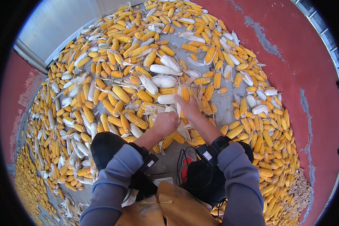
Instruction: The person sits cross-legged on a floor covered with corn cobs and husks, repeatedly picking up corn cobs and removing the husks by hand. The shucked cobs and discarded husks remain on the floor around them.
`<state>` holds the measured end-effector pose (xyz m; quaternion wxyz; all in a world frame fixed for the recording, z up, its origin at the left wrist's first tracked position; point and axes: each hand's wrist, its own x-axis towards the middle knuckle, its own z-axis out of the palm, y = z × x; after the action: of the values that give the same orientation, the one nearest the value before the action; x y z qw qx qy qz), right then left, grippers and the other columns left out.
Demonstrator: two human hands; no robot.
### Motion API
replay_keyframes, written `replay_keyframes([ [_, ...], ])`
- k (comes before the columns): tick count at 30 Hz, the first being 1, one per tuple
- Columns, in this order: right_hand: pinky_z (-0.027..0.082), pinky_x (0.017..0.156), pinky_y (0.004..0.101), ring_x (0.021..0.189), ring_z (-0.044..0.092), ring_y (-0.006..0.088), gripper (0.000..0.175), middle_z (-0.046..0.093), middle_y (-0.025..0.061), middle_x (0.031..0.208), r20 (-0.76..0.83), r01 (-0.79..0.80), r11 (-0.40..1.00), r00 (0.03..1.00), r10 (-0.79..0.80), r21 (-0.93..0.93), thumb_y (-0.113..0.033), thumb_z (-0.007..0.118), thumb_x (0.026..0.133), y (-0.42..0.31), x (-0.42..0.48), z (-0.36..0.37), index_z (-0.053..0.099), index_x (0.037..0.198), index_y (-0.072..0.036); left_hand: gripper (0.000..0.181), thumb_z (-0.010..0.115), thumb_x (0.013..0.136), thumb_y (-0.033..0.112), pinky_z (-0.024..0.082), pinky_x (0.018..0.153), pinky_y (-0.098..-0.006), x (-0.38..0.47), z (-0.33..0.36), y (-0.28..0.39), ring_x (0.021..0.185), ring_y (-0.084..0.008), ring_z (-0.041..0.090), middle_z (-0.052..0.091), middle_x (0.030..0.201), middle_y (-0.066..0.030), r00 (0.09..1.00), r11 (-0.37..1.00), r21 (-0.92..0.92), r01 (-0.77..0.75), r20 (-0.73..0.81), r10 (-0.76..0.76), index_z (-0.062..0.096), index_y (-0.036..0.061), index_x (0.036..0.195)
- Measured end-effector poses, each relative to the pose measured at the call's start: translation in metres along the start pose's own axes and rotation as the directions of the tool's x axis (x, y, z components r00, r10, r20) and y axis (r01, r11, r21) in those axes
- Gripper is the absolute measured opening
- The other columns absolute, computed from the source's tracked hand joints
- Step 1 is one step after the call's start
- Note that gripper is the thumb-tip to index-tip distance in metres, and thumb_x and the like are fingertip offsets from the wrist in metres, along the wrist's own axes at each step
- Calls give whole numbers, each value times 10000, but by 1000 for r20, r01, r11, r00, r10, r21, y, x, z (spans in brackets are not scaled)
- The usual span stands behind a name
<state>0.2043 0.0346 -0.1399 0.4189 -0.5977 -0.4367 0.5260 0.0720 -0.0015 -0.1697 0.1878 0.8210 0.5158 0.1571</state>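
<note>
My right hand (pixel 189 108) holds a partly husked corn cob (pixel 185 94), its yellow kernels bare at the top. Pale husk (pixel 178 108) still hangs along the cob's left side, and my left hand (pixel 167 122), closed like a fist, grips its lower end. Dry husk leaves (pixel 197 91) spread out to the right of the cob. Just beyond my hands lie cobs in white husk (pixel 163 81), among bare yellow cobs (pixel 121 94). What my fingers cover at the base of the cob is hidden.
Corn cobs spread over the grey concrete floor (pixel 224 106) on all sides. A heap of bare cobs (pixel 267 158) lies at right, near stripped corncobs (pixel 299 188). Red walls (pixel 285 70) and a pale metal door (pixel 65 25) border the floor. A dark cable (pixel 178 166) hangs by my shoe.
</note>
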Motion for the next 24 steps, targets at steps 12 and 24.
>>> replay_keyframes([
  [12, 531, 604, 324, 662, 611, 179, 339, 595, 65, 814, 204, -357, 804, 934, 294, 475, -359, 591, 890, -7, 13, -43, 492, 1059, -83, 222, 583, 886, 209, 402, 476, -342, 19, -48, 2, 500, -175, 509, 541, 573, -83, 918, 814, -576, 77, -278, -283, 600, 12, 785],
  [24, 513, 609, 369, 720, 594, 184, 333, 565, 63, 785, 232, -268, 638, 962, 142, 722, -360, 650, 839, -57, 12, -59, 490, 987, -109, 198, 549, 923, 177, 306, 498, -216, 21, -48, -45, 578, -15, 385, 480, 643, 79, 849, 567, -820, 75, -246, -468, 600, 22, 810],
])
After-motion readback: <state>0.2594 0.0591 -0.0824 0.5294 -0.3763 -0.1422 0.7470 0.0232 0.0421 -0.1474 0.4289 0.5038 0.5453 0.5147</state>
